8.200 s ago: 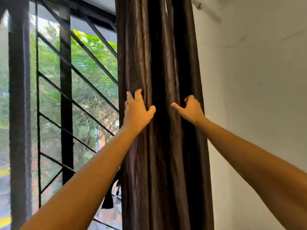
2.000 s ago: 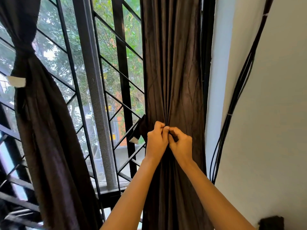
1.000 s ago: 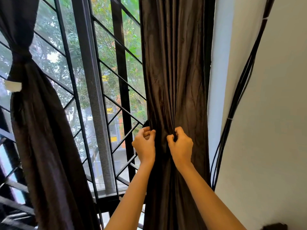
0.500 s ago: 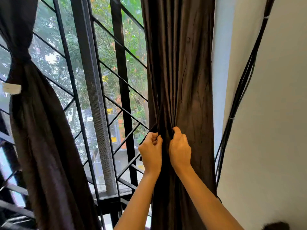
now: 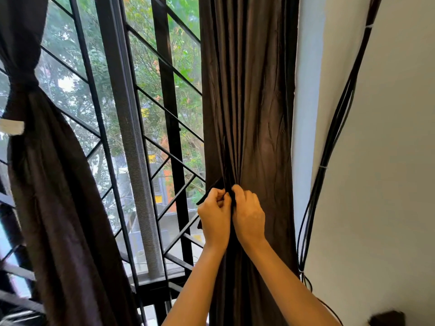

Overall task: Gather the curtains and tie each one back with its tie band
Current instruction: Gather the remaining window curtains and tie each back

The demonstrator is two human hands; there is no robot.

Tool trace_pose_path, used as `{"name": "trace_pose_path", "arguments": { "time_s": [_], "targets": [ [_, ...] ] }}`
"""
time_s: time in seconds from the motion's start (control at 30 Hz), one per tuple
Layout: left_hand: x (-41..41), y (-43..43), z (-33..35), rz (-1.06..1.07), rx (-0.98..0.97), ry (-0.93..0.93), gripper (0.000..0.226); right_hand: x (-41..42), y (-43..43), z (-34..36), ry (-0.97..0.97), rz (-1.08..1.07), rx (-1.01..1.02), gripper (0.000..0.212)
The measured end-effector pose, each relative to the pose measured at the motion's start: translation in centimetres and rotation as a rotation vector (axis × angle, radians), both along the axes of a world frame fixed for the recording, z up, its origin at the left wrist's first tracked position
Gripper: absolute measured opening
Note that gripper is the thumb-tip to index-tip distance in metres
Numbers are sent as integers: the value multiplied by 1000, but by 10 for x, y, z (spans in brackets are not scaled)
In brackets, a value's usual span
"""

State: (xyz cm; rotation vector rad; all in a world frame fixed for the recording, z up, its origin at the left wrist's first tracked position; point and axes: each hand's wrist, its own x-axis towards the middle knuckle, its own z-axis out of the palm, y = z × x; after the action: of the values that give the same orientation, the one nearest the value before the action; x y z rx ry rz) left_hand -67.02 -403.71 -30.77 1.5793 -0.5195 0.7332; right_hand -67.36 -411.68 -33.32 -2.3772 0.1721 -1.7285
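A dark brown curtain (image 5: 254, 95) hangs gathered beside the white wall. My left hand (image 5: 215, 214) and my right hand (image 5: 249, 215) meet at its front, both closed on a dark tie band (image 5: 211, 188) pinching the folds. A band end sticks out to the left of my left hand. At the left edge a second dark curtain (image 5: 58, 208) hangs cinched by its own band (image 5: 22, 82), with a white tag (image 5: 11, 127) below.
Behind the curtains is a window with a black metal grille (image 5: 169, 118) and a grey frame post (image 5: 131, 147). A bundle of black cables (image 5: 329, 147) runs down the white wall (image 5: 388, 161) at right. A dark object (image 5: 386, 320) sits at the bottom right.
Earlier my hands were spread on the loose curtain. Over the last second they came together at its front and closed on the tie band, moving slightly right.
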Motion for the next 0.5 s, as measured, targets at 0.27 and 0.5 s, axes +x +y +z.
{"name": "trace_pose_path", "arguments": {
  "time_s": [0.27,0.5],
  "targets": [
    [-1,6,-1,27,-10,9,7,1,-7,-2,204,-29,97,36],
    [-6,1,-1,-11,12,6,7,-12,1,0,87,-3,49,40]
  ]
}}
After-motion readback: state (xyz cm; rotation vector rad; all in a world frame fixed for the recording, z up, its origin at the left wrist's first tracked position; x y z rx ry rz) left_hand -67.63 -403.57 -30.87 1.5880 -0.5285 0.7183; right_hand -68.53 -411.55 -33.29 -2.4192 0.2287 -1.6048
